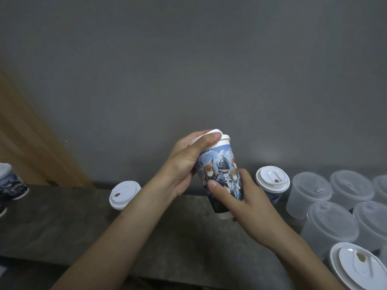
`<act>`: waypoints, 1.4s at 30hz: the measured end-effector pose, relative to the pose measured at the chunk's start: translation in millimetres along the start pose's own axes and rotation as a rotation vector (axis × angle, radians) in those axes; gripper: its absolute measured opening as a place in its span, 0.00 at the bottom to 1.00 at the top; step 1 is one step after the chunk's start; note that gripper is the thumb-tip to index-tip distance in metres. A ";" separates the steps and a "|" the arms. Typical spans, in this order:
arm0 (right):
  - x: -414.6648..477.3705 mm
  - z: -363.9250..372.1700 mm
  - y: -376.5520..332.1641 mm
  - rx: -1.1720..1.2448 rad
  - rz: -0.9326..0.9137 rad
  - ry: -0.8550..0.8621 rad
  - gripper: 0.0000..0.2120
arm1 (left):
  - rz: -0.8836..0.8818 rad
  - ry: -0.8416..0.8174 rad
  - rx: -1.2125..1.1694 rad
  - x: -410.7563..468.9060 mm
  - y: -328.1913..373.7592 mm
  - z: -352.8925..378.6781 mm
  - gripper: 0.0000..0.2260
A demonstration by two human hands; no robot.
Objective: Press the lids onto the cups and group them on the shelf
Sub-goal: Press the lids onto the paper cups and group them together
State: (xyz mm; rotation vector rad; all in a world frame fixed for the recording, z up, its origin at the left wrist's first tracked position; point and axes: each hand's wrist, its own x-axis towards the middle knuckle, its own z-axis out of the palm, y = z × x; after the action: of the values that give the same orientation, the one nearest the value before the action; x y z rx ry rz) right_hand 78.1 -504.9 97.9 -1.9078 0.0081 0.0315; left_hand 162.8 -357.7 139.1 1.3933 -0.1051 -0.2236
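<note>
One dark printed cup [9, 183] far left of the held printed paper cup [222, 178], cut by the frame; nearer, a white-lidded cup [125, 194]. Left hand [186, 164] curled over the white lid [218, 137], thumb on its rim. Right hand [236, 199] wrapped round the lower wall, cup tilted above the shelf [62, 227]. Just right, another lidded cup [272, 181], then frosted plastic cups [312, 190] packed close. Likely risk: lopsided pressure leaving one lid edge unseated, or a crushed paper wall. Bare shelf to the left, front edge below, little room right.

Blue illustrated cup [221, 176], white lid [217, 136], dark mottled shelf [62, 222].
</note>
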 end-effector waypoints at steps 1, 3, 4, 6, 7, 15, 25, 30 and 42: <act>0.8 0.2 -1.6 0.077 0.011 -0.023 0.31 | 0.013 0.003 -0.001 0.2 0.4 -0.7 0.26; 4.3 0.0 -5.3 0.405 0.076 -0.182 0.29 | -0.032 -0.073 -0.106 -0.9 3.1 -4.3 0.30; 5.0 -1.6 -9.2 0.603 0.131 -0.297 0.27 | -0.085 -0.141 -0.180 -2.4 5.0 -5.7 0.31; 2.5 -2.0 -16.0 0.834 0.198 -0.439 0.26 | -0.138 -0.229 -0.253 -5.3 6.4 -7.7 0.32; 2.1 1.0 -17.1 0.864 0.210 -0.436 0.28 | -0.128 -0.223 -0.244 -4.4 5.7 -8.6 0.32; 4.4 19.3 -14.0 0.807 0.081 -0.255 0.28 | -0.059 -0.264 -0.197 1.6 16.0 -21.9 0.35; 4.2 29.4 -20.6 0.428 0.024 -0.009 0.27 | 0.049 0.021 -0.076 5.2 14.5 -11.9 0.15; 9.5 18.3 -30.2 0.804 0.176 -0.310 0.28 | -0.054 -0.108 -0.232 4.8 12.6 -19.9 0.30; 4.2 17.1 -24.8 0.759 0.104 -0.218 0.28 | -0.071 -0.195 -0.182 6.3 21.3 -18.4 0.19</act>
State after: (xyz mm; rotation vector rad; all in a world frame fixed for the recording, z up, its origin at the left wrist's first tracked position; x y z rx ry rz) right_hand 82.5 -480.5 115.5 -1.1362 -0.0250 0.2688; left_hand 174.7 -338.0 156.4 1.1926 -0.1919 -0.4187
